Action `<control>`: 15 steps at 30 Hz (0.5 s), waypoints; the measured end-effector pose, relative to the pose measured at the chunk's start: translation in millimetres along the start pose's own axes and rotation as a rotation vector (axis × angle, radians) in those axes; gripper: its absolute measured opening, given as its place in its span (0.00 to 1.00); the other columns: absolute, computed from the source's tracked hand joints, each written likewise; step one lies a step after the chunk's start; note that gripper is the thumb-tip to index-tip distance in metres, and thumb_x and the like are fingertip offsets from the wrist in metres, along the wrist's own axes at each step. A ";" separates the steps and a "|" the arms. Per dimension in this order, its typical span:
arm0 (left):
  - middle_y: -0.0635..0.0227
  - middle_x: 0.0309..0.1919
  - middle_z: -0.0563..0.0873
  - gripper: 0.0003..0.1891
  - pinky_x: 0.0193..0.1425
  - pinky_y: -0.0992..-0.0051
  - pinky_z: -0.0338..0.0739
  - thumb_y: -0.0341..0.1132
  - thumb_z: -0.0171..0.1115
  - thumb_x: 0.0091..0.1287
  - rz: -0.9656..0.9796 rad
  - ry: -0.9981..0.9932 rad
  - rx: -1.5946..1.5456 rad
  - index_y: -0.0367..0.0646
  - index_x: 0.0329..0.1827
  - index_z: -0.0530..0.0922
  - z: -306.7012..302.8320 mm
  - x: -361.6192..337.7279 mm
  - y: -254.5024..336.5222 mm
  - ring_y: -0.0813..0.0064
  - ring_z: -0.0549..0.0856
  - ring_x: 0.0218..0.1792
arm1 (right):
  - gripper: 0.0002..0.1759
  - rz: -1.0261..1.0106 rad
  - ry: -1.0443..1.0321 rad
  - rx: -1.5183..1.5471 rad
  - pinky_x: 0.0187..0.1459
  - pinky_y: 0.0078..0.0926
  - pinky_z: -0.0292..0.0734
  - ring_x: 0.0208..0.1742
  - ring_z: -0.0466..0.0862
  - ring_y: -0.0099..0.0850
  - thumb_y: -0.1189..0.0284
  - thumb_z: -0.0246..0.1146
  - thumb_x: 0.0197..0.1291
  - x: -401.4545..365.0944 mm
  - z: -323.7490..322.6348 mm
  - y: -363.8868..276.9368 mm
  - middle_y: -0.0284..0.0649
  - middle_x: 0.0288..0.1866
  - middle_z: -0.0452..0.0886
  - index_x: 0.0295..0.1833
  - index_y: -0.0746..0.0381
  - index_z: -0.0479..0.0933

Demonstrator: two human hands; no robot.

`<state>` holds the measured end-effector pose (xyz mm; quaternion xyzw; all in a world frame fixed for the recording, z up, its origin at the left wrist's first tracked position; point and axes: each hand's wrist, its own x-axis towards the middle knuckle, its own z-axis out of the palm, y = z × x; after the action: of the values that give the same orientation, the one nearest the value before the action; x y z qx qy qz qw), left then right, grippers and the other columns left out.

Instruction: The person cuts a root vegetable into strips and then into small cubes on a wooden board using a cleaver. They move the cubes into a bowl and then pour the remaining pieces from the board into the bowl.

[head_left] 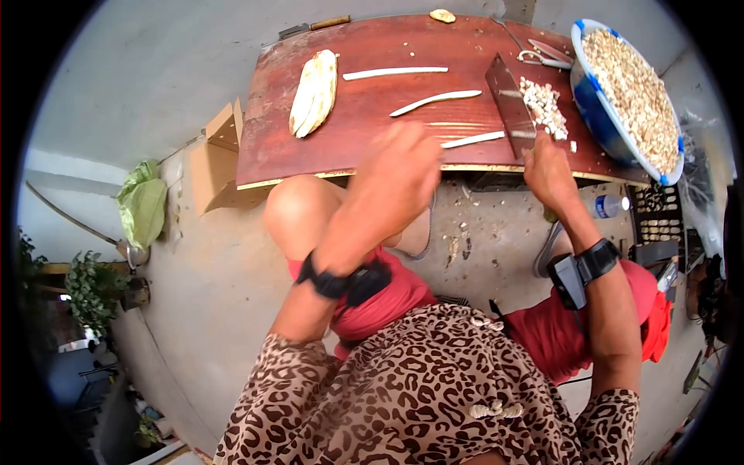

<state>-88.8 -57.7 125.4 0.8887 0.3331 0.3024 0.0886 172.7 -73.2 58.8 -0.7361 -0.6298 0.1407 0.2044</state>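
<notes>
My right hand [549, 172] is closed round the handle of a cleaver [511, 105], whose broad dark blade stands on the red table beside a pile of chopped pale pieces [545, 107]. My left hand [399, 178] is over the table's front edge, smeared by motion; whether it holds anything is not visible. Just right of it lies a pale strip [474, 140]. Farther back are a curved strip [435, 101] and a straight one [395, 73]. A bundle of peeled pale pieces [314, 94] rests at the table's left.
A blue-and-white basin [608, 116] full of chopped pieces stands at the table's right end, beside scissors [545, 60]. Another knife [314, 27] lies at the back edge, as does a small pale piece [442, 15]. A cardboard box [217, 167] and bottle [610, 205] are on the floor.
</notes>
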 end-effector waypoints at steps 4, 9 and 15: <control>0.58 0.30 0.81 0.06 0.38 0.65 0.75 0.25 0.66 0.57 -0.231 -0.142 0.090 0.38 0.36 0.79 -76.5 -59.7 9.8 0.57 0.81 0.33 | 0.12 0.004 0.026 0.000 0.44 0.61 0.72 0.42 0.79 0.68 0.74 0.60 0.64 2.0 2.4 3.1 0.70 0.34 0.79 0.43 0.71 0.67; 0.56 0.31 0.83 0.10 0.38 0.67 0.77 0.25 0.67 0.57 -0.611 -0.356 0.138 0.36 0.41 0.80 -112.5 -117.1 31.0 0.56 0.82 0.32 | 0.11 0.002 0.014 -0.021 0.46 0.61 0.72 0.44 0.79 0.68 0.74 0.58 0.64 2.9 0.3 0.8 0.71 0.35 0.79 0.44 0.72 0.67; 0.55 0.34 0.84 0.09 0.41 0.62 0.78 0.25 0.66 0.57 -0.602 -0.261 0.261 0.37 0.41 0.79 -105.8 -137.9 43.3 0.53 0.83 0.36 | 0.12 -0.035 0.026 -0.038 0.46 0.60 0.73 0.44 0.80 0.67 0.74 0.58 0.64 5.3 3.6 7.2 0.71 0.36 0.79 0.44 0.72 0.67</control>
<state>-210.6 -184.4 159.7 0.7857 0.6017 0.1015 0.1014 178.2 -68.4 52.5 -0.7306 -0.6423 0.1155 0.2009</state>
